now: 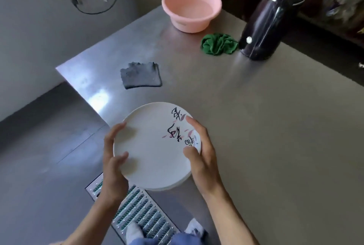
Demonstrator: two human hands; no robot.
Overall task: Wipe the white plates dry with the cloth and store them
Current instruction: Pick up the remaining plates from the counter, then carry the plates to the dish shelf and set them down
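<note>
I am holding a white plate [155,146] with both hands, face up and tilted a little. It is hanging over the near left edge of the steel table [256,126], partly above the floor. My left hand [112,166] is gripping its left rim, thumb lying on the upper face and fingers curling round the edge. My right hand [202,158] is clasping the right rim the same way, thumb pressing beside the black brush lettering and pink petals painted there. A second white rim is showing just beneath the plate's near edge.

The grey cloth [140,76] is lying flat on the table beyond the plate, well apart from my hands. Farther back a pink basin [191,7] is standing, and a crumpled green cloth [218,44] is lying just beside a dark thermos flask [266,26]. Below the plate a slotted floor drain grate [141,211] is running past my shoes [134,231].
</note>
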